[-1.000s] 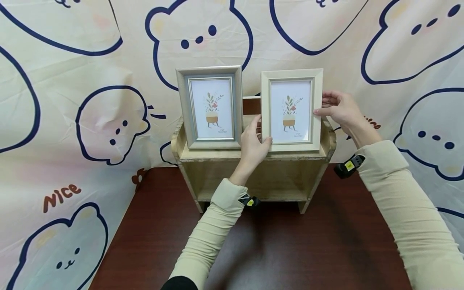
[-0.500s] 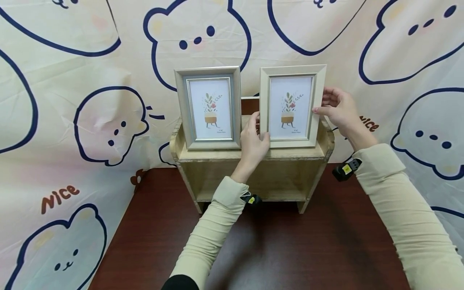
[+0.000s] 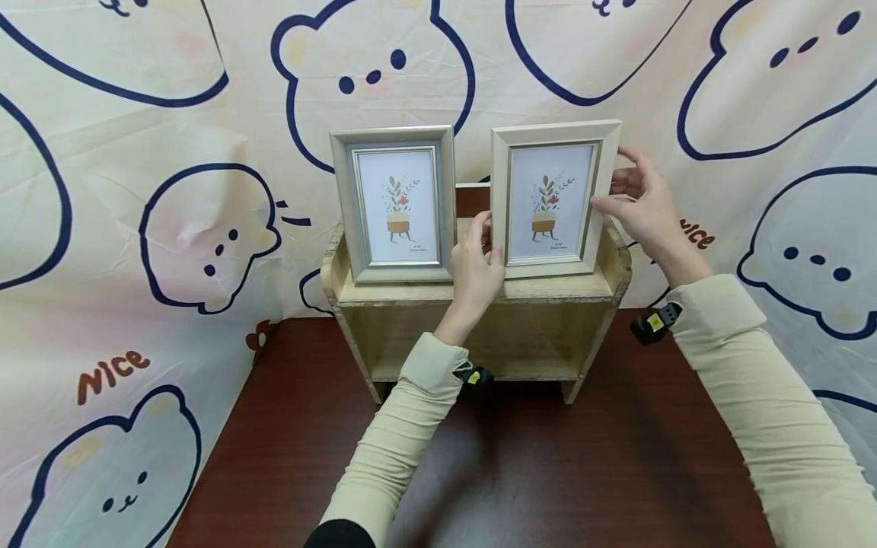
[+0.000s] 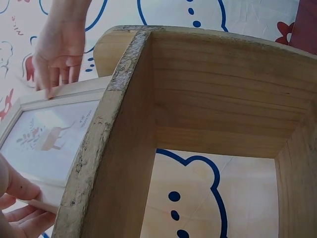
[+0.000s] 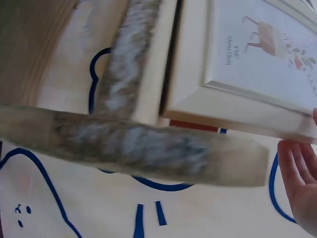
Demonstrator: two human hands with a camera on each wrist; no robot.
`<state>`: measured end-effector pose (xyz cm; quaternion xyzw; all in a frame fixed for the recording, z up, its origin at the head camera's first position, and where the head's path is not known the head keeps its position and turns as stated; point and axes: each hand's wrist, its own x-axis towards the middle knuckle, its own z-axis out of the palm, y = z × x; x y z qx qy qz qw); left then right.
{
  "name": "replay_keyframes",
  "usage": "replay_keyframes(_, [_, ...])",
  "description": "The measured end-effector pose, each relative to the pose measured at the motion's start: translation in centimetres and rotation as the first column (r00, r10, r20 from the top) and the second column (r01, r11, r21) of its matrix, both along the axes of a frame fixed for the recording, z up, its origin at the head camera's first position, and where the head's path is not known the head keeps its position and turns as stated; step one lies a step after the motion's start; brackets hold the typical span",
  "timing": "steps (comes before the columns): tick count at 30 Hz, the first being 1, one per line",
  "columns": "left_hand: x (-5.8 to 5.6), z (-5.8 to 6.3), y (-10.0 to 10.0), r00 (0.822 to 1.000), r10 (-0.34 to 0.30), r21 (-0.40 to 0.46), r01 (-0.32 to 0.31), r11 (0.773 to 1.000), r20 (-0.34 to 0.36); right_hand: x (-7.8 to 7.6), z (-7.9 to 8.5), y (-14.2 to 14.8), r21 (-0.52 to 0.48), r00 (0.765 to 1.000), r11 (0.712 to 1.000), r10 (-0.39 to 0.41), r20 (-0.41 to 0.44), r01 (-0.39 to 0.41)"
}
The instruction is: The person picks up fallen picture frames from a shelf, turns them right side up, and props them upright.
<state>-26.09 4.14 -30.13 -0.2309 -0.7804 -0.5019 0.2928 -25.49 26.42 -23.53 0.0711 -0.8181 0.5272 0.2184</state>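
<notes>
I had the cream picture frame (image 3: 548, 202) right of centre in the head view, slightly askew over the upper ledge of a wooden shelf (image 3: 411, 297); whether its lower edge rested on the wood, I couldn't tell. My left hand (image 3: 477, 266) pinched its lower left side, and my right hand (image 3: 644, 205) gripped the right side, thumb in front, fingers behind. Left of centre, the silver-grey frame (image 3: 400, 205) stood upright on the same ledge with neither hand on it, so I judged that one done. What seemed left was to square up the cream one and let go. The shelf stood on the dark bench (image 3: 288, 426) in the lower middle, before a bear-print cloth (image 3: 582, 46) filling the upper part.
</notes>
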Motion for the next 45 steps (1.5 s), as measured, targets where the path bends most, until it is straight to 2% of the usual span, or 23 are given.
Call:
replay_keyframes(6, [0.0,-0.2,0.0,1.0,0.005,-0.003,-0.005,1.0,-0.027,-0.1,1.1,-0.5,0.092,0.989,0.992,-0.075,-0.124,0.087])
replay_keyframes(14, [0.1,-0.5,-0.2,0.998,0.043,-0.032,-0.045,0.998,-0.056,-0.4,2.2,-0.9,0.215,0.985,0.969,-0.092,-0.146,0.122])
replay_keyframes(21, [0.1,-0.8,-0.1,0.994,0.032,0.003,-0.032,0.999,-0.106,-0.7,2.5,-1.2,0.231,0.986,0.964,-0.102,-0.134,0.131])
replay_keyframes(27, [0.3,-1.0,-0.2,0.993,0.023,0.011,-0.022,1.0,-0.12,-1.2,2.6,-1.3,0.214,0.99,0.972,-0.078,-0.117,0.102])
replay_keyframes(37, [0.8,-1.0,-0.2,0.987,0.033,-0.011,-0.035,0.999,-0.154,-2.0,2.7,-1.5,0.187,0.992,0.978,-0.074,-0.1,0.092])
replay_keyframes(45, [1.1,-1.1,-0.1,0.988,0.031,-0.036,-0.037,0.999,-0.154,-2.4,2.8,-1.7,0.172,0.993,0.98,-0.081,-0.086,0.095])
